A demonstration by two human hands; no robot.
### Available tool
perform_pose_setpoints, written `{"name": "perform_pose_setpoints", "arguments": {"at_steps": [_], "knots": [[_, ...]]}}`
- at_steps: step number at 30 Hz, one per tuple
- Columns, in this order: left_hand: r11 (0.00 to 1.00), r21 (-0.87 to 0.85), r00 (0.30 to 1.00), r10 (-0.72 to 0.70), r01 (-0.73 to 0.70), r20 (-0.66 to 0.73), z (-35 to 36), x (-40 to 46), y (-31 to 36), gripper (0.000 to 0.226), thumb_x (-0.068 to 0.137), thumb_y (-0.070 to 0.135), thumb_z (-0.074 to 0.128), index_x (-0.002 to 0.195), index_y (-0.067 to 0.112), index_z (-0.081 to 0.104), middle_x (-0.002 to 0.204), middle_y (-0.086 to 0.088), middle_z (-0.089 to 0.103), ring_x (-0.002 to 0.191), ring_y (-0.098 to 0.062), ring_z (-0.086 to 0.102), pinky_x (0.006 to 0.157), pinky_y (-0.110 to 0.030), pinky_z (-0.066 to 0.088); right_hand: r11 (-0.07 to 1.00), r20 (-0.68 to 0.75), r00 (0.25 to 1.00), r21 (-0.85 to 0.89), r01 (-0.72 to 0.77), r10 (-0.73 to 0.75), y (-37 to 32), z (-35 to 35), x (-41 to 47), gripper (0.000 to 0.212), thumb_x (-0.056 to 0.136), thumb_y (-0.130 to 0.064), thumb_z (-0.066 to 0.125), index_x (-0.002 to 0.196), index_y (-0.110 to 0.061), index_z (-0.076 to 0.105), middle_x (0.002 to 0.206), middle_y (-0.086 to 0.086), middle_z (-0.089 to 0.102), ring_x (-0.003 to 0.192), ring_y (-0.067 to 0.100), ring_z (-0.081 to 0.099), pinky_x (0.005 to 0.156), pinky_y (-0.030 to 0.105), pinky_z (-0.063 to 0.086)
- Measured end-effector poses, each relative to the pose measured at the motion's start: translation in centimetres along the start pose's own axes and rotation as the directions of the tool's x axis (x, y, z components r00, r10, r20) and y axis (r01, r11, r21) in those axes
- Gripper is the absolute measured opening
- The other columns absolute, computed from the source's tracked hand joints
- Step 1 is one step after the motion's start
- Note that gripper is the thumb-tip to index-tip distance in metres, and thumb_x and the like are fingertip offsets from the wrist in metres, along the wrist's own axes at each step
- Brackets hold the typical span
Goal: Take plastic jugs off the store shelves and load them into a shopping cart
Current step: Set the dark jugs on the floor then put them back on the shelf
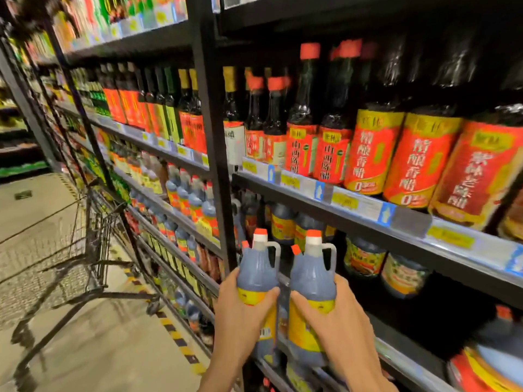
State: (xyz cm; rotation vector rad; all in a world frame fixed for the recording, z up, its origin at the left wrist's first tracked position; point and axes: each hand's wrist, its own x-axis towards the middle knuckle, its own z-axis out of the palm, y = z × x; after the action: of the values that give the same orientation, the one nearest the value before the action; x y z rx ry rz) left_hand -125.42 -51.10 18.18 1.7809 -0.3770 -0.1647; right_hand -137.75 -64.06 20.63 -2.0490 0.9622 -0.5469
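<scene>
- Two plastic jugs of dark liquid are held side by side, one in each hand, just in front of a lower store shelf (396, 352).
- The left hand (240, 312) has its grip closed round the body of the left jug (259, 274), thumb across the yellow label, fingers hidden behind.
- The right hand (336, 315) has its grip closed round the right jug (312, 278) in the same way.
- Both jugs stand upright, orange caps above the grip and side handles facing the shelf; holding them by the body probably keeps them steady and the weight close to the palm.
- Behind the grip, the dark gap on the shelf suggests where the jugs stood; more jugs remain just to the right of it.
- Well off to the left of the grip, a wire shopping cart (93, 236) waits on the aisle floor (85, 349), beside the shelving.
- Above the grip, a higher shelf carries rows of dark bottles (370, 148) with red labels.
- The jugs look lifted clear, so carrying them left to the cart seems the next step.
</scene>
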Motion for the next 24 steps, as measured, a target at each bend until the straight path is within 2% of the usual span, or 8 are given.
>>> {"name": "perform_pose_setpoints", "arguments": {"at_steps": [2,5,10,13,16,19,21,24], "knots": [[1.000,0.019,1.000,0.002,-0.003,0.027,1.2,2.6,-0.1,0.067,0.065,0.063,0.083,0.122,0.047,0.052,0.118,0.015,0.062,0.098,0.000,0.065,0.081,-0.029,0.056,0.999,-0.017,0.999,-0.033,-0.034,0.033,-0.3,0.2,1.3,0.069,0.062,-0.088,0.062,0.115,-0.049,0.040,0.112,-0.019,0.062,0.101,0.015,0.065,0.084,0.040,0.053],[0.999,0.047,0.995,0.004,-0.009,0.096,2.5,6.2,-0.4,0.083,0.057,0.076,0.075,0.128,0.040,0.055,0.115,0.012,0.063,0.098,-0.007,0.067,0.084,-0.041,0.060,0.994,-0.023,0.995,-0.047,-0.103,0.102,-0.8,0.5,2.7,0.067,0.063,-0.088,0.063,0.113,-0.050,0.039,0.110,-0.021,0.062,0.099,0.012,0.063,0.084,0.038,0.051],[1.000,-0.030,0.978,0.008,-0.001,0.209,3.7,11.3,-0.2,0.056,0.068,0.063,0.083,0.114,0.049,0.055,0.109,0.012,0.066,0.091,-0.005,0.069,0.079,-0.035,0.060,0.980,-0.075,0.978,-0.032,-0.196,0.194,-2.8,1.5,4.5,0.070,0.061,-0.091,0.062,0.113,-0.048,0.043,0.107,-0.022,0.062,0.099,0.012,0.064,0.086,0.039,0.054],[1.000,-0.024,0.969,0.016,-0.010,0.247,3.8,14.5,-0.4,0.086,0.056,0.078,0.076,0.131,0.044,0.050,0.120,0.007,0.063,0.100,-0.012,0.068,0.086,-0.043,0.060,0.965,-0.121,0.959,-0.022,-0.262,0.258,-4.2,2.8,5.5,0.066,0.061,-0.090,0.063,0.101,-0.040,0.047,0.103,-0.018,0.062,0.095,0.014,0.064,0.083,0.039,0.053],[1.000,-0.016,0.968,0.026,-0.022,0.251,4.0,17.2,0.0,0.107,0.056,0.079,0.074,0.147,0.033,0.041,0.133,0.006,0.055,0.112,-0.019,0.064,0.095,-0.047,0.056,0.949,-0.171,0.936,-0.011,-0.315,0.308,-5.5,3.9,6.5,0.064,0.062,-0.089,0.064,0.096,-0.038,0.048,0.103,-0.016,0.061,0.097,0.016,0.063,0.086,0.040,0.053],[0.998,-0.023,0.964,0.056,-0.052,0.261,4.1,19.6,-0.4,0.107,0.059,0.080,0.074,0.145,0.023,0.043,0.132,0.004,0.054,0.115,-0.023,0.061,0.096,-0.049,0.055,0.935,-0.209,0.913,0.017,-0.355,0.351,-6.2,5.3,7.5,0.065,0.062,-0.090,0.065,0.098,-0.038,0.049,0.106,-0.015,0.061,0.100,0.017,0.063,0.087,0.040,0.053],[0.998,-0.061,0.958,0.051,-0.036,0.283,4.2,20.8,-0.7,0.107,0.060,0.081,0.074,0.144,0.024,0.042,0.141,-0.002,0.052,0.123,-0.027,0.058,0.099,-0.049,0.054,0.928,-0.237,0.899,0.027,-0.372,0.368,-6.7,6.2,8.0,0.064,0.063,-0.089,0.065,0.099,-0.038,0.049,0.106,-0.015,0.061,0.099,0.017,0.063,0.085,0.038,0.052],[0.989,-0.126,0.949,0.112,-0.078,0.295,4.6,22.0,-0.1,0.095,0.070,0.061,0.083,0.148,0.030,0.039,0.150,0.002,0.046,0.138,-0.026,0.047,0.109,-0.047,0.046,0.920,-0.273,0.882,0.036,-0.390,0.384,-7.4,7.3,8.3,0.062,0.064,-0.088,0.065,0.099,-0.038,0.050,0.104,-0.016,0.062,0.096,0.015,0.064,0.083,0.038,0.053]]}}
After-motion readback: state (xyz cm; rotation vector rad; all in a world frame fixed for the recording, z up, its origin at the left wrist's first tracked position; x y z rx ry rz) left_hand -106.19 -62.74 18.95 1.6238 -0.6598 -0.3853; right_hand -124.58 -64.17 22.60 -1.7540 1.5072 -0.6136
